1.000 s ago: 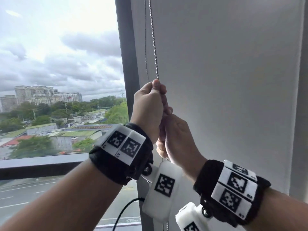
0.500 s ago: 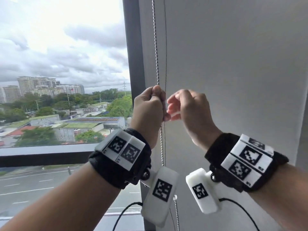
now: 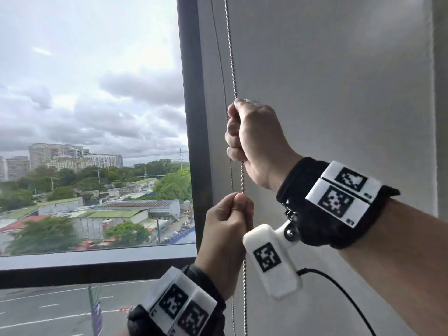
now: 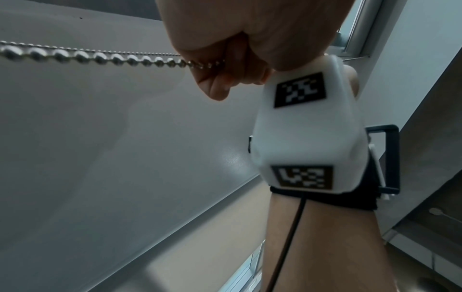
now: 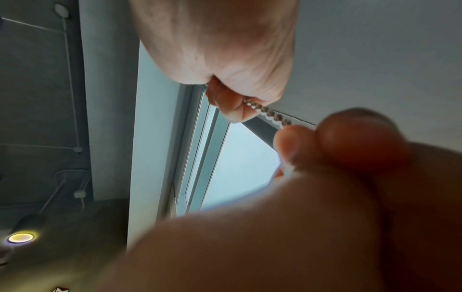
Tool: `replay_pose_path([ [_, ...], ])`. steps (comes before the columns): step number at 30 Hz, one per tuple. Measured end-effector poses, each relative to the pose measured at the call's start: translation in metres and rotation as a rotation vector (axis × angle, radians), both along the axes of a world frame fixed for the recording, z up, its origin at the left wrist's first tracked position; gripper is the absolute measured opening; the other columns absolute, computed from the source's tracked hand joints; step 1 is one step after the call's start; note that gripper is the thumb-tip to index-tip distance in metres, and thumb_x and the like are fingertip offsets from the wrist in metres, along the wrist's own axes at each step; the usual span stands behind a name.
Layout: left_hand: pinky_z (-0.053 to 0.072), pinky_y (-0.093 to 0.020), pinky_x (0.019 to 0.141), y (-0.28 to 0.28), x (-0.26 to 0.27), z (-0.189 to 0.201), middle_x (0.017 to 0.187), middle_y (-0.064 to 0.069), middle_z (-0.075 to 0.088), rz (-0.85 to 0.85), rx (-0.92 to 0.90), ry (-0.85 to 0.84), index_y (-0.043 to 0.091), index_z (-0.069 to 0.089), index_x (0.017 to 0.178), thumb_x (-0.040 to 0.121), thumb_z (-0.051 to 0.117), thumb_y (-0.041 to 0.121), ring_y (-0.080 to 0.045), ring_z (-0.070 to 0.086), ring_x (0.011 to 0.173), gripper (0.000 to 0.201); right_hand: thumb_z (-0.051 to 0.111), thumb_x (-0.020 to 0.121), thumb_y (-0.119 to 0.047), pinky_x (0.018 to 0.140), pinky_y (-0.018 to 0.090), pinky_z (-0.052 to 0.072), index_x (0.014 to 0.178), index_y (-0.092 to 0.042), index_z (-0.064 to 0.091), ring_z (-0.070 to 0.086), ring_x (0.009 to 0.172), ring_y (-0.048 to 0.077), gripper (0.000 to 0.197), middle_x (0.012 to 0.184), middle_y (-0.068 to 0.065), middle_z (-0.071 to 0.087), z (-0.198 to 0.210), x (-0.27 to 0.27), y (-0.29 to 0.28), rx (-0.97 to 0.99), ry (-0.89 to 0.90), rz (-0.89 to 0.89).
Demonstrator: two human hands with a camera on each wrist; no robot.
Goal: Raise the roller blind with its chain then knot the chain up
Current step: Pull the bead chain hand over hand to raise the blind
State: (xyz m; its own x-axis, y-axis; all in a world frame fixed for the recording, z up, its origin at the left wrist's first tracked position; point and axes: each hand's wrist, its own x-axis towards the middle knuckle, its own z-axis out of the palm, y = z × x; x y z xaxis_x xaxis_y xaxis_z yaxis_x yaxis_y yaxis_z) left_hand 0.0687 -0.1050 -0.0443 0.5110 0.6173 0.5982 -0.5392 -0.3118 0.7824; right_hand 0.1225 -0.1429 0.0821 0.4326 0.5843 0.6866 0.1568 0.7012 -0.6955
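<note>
A metal bead chain (image 3: 231,69) hangs straight down in front of the pale grey blind fabric (image 3: 339,81), beside the window frame. A thinner second strand (image 3: 218,57) runs just left of it. My right hand (image 3: 234,132) grips the chain in a fist, higher up. My left hand (image 3: 238,204) pinches the same strand below it, thumb on top. A short taut length shows between the two fists. In the left wrist view the chain (image 4: 100,58) enters the left hand (image 4: 225,65). The right wrist view shows the right hand (image 5: 225,89) on the chain (image 5: 272,114), with the left hand (image 5: 325,158) blurred close by.
A dark vertical window post (image 3: 194,117) stands left of the chain, with a grey sill (image 3: 97,260) and bare glass onto a city view. A black cable (image 3: 339,287) trails from the right wrist camera. A ceiling lamp (image 5: 21,237) glows overhead.
The right hand let go below the left, rose past it and took the chain higher up. The left hand has come down with the chain and now sits under the right.
</note>
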Motion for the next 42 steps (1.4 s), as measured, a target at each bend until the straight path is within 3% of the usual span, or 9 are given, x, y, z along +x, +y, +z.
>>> replay_pose_path([
  [3,0.01,-0.042,0.058,-0.005,-0.002,-0.01,0.054,0.0,0.03,-0.018,-0.023,0.011,0.02,0.049,0.056,0.1,0.041,0.019,-0.013,0.022,0.051,0.044,0.03,0.101,-0.017,0.038,0.015,0.017,0.072,-0.02,0.039,0.021,0.039,0.008,0.031,0.046,-0.009,0.028,-0.01,-0.002,-0.002,-0.007,0.0,-0.007],
  [11,0.025,-0.019,0.04,-0.006,0.002,-0.059,0.046,0.001,0.034,-0.106,-0.099,0.095,0.019,0.054,0.053,0.099,0.042,0.016,-0.009,0.029,0.04,0.047,0.033,0.102,-0.018,0.037,0.015,0.018,0.071,-0.02,0.039,0.023,0.036,0.006,0.031,0.048,-0.008,0.029,-0.065,0.001,-0.008,-0.028,0.023,-0.031],
  [16,0.049,-0.033,0.068,-0.001,0.003,-0.034,0.08,-0.018,0.061,-0.154,-0.151,0.051,0.0,0.065,0.089,0.096,0.039,0.017,-0.025,0.057,0.072,0.032,0.034,0.101,-0.017,0.039,0.018,0.019,0.07,-0.019,0.04,0.021,0.038,0.008,0.032,0.048,-0.007,0.028,-0.091,0.002,-0.01,-0.005,0.044,-0.07],
  [21,0.048,-0.031,0.06,-0.003,0.004,0.019,0.072,-0.009,0.065,-0.086,-0.184,-0.003,0.012,0.063,0.072,0.094,0.039,0.027,-0.021,0.061,0.064,0.036,0.038,0.099,-0.016,0.039,0.019,0.03,0.065,-0.017,0.044,0.036,0.039,0.004,0.035,0.047,-0.011,0.04,-0.119,0.002,-0.011,-0.011,-0.003,-0.132],
  [24,0.055,-0.04,0.077,-0.008,0.006,0.026,0.096,-0.018,0.074,-0.099,-0.173,0.06,0.01,0.066,0.089,0.097,0.036,0.033,-0.026,0.07,0.082,0.039,0.035,0.1,-0.009,0.038,0.016,0.03,0.062,-0.015,0.043,0.037,0.038,0.001,0.039,0.044,-0.013,0.041,-0.131,0.0,-0.015,-0.008,0.011,-0.054],
  [29,0.055,-0.047,0.08,-0.014,0.008,0.016,0.086,-0.023,0.069,-0.082,-0.11,-0.055,0.004,0.061,0.087,0.099,0.039,0.023,-0.033,0.067,0.079,0.032,0.036,0.103,-0.015,0.042,0.012,0.036,0.083,-0.011,0.062,0.047,0.044,-0.001,0.033,0.053,-0.014,0.052,-0.143,0.003,-0.014,0.019,-0.008,-0.069],
  [32,0.053,-0.045,0.081,-0.014,0.012,0.007,0.074,-0.016,0.062,-0.05,-0.084,-0.073,0.01,0.052,0.072,0.099,0.039,0.016,-0.026,0.062,0.073,0.03,0.039,0.104,-0.024,0.048,0.011,0.041,0.106,-0.013,0.066,0.055,0.059,-0.001,0.03,0.074,-0.006,0.06,-0.151,0.004,-0.011,0.016,0.047,-0.068],
  [38,0.052,-0.038,0.071,-0.011,0.015,-0.019,0.066,-0.011,0.061,0.009,-0.117,-0.021,0.013,0.047,0.064,0.097,0.036,0.011,-0.029,0.059,0.07,0.035,0.047,0.096,-0.04,0.08,0.039,0.056,0.104,-0.022,0.07,0.064,0.093,0.021,0.03,0.101,0.014,0.065,-0.182,0.004,-0.005,-0.028,0.122,-0.021],
  [42,0.05,-0.029,0.054,-0.009,0.013,-0.042,0.065,-0.011,0.063,0.041,-0.127,0.043,0.013,0.044,0.061,0.097,0.035,0.006,-0.025,0.06,0.061,0.038,0.044,0.098,-0.037,0.048,0.021,0.044,0.107,-0.011,0.067,0.051,0.06,0.011,0.036,0.078,0.011,0.054,-0.206,0.004,-0.009,-0.094,0.112,-0.001],
])
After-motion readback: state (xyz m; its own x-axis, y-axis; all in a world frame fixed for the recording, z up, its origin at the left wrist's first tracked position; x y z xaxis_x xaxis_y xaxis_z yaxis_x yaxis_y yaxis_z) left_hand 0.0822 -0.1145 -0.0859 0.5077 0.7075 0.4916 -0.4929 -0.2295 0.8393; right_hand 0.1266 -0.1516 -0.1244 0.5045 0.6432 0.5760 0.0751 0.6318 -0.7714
